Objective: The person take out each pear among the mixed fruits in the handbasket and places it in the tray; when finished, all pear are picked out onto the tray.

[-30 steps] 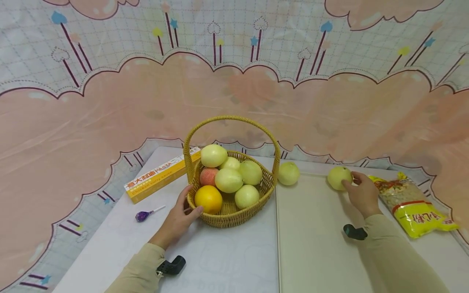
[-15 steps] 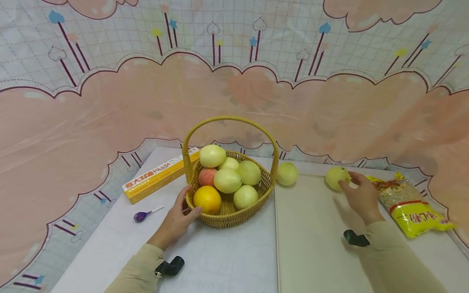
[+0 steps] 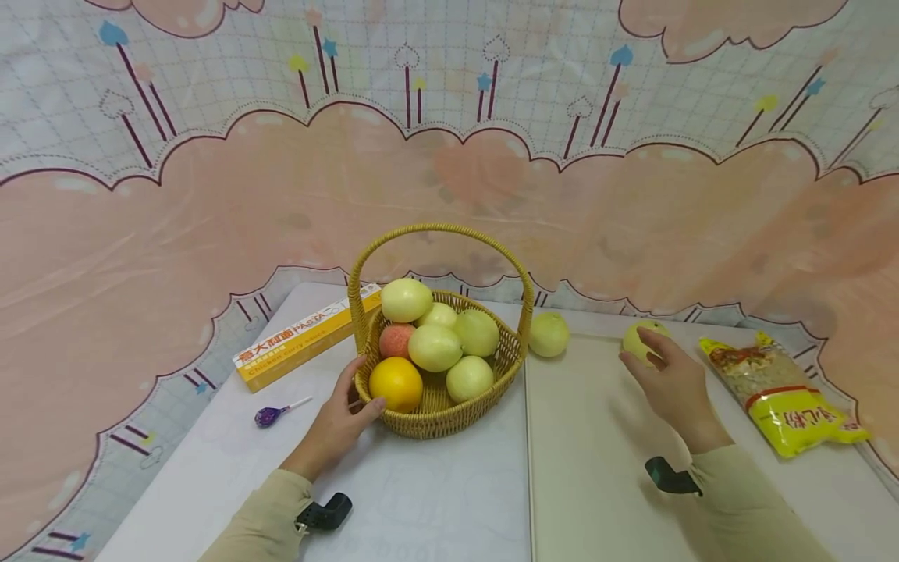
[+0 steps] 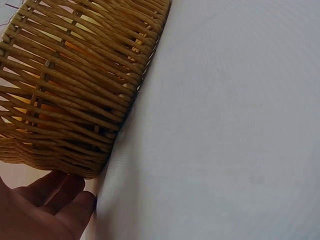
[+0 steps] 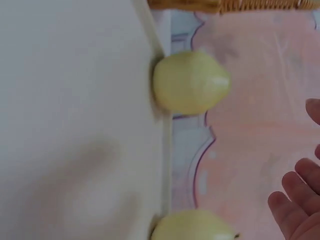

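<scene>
In the head view my left hand (image 3: 335,429) grips the front-left corner of a wicker basket (image 3: 449,425), thumb at the rim and fingers along its side. The left wrist view shows those fingers (image 4: 75,210) at the lower basket wall (image 4: 75,75). Inside lie several pale yellow-green pears (image 3: 435,348), a red fruit (image 3: 397,341) and an orange (image 3: 396,385). My right hand (image 3: 670,390) is apart, holding nothing, fingers loosely bent in front of a pear (image 3: 635,340) on the beige board's far edge. Another pear (image 3: 548,335) sits close to the basket's right side.
A yellow pasta box (image 3: 302,347) lies at the back left, with a purple lollipop (image 3: 267,417) before it. The beige board (image 3: 597,468) covers the right part of the white table (image 3: 435,499). A yellow food packet (image 3: 787,398) lies at far right. A patterned cloth (image 3: 449,179) hangs behind.
My right hand has let go of the right-hand pear and drawn back a little toward me and left. That pear stays on the board's far edge. My left hand and the basket keep their place.
</scene>
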Tool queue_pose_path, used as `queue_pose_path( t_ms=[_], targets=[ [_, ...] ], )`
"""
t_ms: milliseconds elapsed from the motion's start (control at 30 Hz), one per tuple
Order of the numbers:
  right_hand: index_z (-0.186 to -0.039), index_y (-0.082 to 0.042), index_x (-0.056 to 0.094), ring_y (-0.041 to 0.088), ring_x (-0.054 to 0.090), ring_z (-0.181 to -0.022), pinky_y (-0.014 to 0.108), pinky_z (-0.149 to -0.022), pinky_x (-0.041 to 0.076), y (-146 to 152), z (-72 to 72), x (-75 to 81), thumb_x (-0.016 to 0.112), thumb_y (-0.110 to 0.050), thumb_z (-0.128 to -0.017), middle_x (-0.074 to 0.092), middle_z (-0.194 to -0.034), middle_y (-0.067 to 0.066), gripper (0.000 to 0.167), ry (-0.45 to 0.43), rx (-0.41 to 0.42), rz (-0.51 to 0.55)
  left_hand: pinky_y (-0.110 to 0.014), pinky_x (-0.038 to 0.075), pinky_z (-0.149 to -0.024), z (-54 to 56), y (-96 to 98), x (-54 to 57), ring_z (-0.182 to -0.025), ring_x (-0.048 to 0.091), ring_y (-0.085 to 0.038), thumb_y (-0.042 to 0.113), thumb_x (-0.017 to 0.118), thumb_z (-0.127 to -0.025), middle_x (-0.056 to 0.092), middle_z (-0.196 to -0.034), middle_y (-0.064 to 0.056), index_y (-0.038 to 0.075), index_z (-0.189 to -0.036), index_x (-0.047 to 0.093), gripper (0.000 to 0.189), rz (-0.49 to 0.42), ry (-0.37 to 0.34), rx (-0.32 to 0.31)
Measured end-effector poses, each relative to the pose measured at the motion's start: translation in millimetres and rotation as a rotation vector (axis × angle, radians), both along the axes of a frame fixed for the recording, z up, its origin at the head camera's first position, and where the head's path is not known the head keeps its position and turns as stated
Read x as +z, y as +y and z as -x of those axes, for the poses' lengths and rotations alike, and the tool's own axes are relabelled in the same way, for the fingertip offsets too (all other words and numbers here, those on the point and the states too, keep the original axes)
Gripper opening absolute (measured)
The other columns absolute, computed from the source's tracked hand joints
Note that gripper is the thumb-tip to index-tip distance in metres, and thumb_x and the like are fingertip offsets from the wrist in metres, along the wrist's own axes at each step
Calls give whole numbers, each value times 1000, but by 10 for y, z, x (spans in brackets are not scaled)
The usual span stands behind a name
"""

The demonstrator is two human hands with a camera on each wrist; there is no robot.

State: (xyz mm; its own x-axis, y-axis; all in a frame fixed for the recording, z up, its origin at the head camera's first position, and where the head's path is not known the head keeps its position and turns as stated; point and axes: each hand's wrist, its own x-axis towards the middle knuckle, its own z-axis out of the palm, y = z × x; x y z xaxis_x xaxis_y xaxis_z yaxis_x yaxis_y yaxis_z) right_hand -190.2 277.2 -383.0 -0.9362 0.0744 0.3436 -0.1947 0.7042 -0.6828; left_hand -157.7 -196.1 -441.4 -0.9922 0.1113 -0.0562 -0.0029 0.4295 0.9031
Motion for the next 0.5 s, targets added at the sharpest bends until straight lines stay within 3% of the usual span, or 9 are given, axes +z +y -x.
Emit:
queue_pose_path(
  t_ms=[100,167,200,267,400,500],
  targets=[
    [-136,4,57,46,60,-116,40,-93,53,-127,-63,48,74,-20,-93,57,-138,23,52,74,56,-51,-57,30,-114,-5,1,11,-138,39,-44,41,62,-99,24,-159,-27,24,-160,12,81,1,-3,2],
    [-135,1,60,46,62,-112,28,-80,57,-209,-100,74,76,-16,-90,60,-135,21,50,126,91,-81,-57,30,-114,-6,2,18,-138,39,-45,41,62,-99,24,-159,-27,24,-160,12,80,2,-5,4],
    [-134,1,61,45,63,-111,26,-79,57,-249,-117,87,77,-14,-88,61,-133,20,51,149,108,-89,-57,30,-114,-7,3,19,-137,39,-45,41,62,-99,25,-159,-27,24,-160,12,80,5,-6,5],
    [-133,1,63,46,64,-108,12,-77,51,-331,-154,114,80,-10,-85,63,-131,20,52,186,141,-92,-57,30,-114,-7,4,21,-137,39,-45,41,62,-99,25,-158,-27,24,-160,12,80,9,-8,5],
    [-129,5,63,43,66,-106,8,-92,42,-500,-212,169,82,-1,-80,65,-127,21,53,250,236,-70,-57,30,-114,-4,5,17,-137,39,-45,42,61,-99,25,-159,-27,24,-160,12,81,13,-8,6],
    [-128,7,63,42,65,-108,6,-94,38,-623,-236,207,82,4,-77,65,-127,22,55,275,310,-47,-57,31,-113,-1,5,10,-137,40,-44,42,62,-99,26,-158,-27,24,-160,12,81,13,-6,7]
  ],
)
